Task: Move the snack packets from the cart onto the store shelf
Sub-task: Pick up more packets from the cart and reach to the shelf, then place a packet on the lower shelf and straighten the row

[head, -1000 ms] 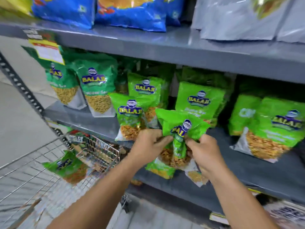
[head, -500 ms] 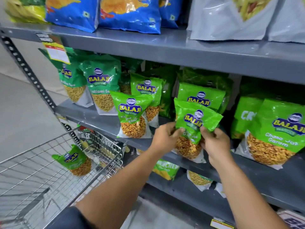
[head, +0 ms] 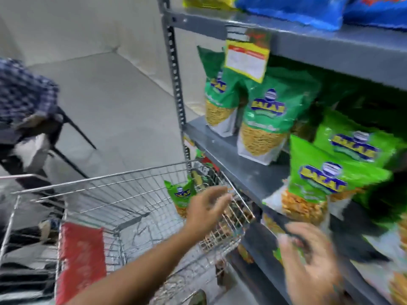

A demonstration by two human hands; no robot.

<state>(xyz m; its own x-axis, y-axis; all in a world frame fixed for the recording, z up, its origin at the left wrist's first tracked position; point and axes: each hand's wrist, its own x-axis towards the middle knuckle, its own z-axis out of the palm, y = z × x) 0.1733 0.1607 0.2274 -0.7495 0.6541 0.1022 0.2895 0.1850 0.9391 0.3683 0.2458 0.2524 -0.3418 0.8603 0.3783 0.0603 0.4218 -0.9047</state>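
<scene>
A small green snack packet (head: 181,197) leans against the far end of the wire cart (head: 123,194). My left hand (head: 207,208) hovers over the cart just right of that packet, fingers spread and empty. Lower right, my right hand (head: 308,263) is blurred in front of the grey shelf (head: 242,168), fingers apart, holding nothing. Several green snack packets stand on the shelf; the nearest one (head: 317,183) sits at the shelf's front edge.
A steel upright (head: 176,84) marks the shelf's left end. Blue packets (head: 293,9) lie on the shelf above, with a yellow price tag (head: 246,60) hanging from it. A red cart flap (head: 81,258) is near me. A person in a checked shirt (head: 22,91) sits at left.
Both hands have let go of the green packet, which stays on the shelf. My view has swung left toward the cart, and my left hand has moved over it.
</scene>
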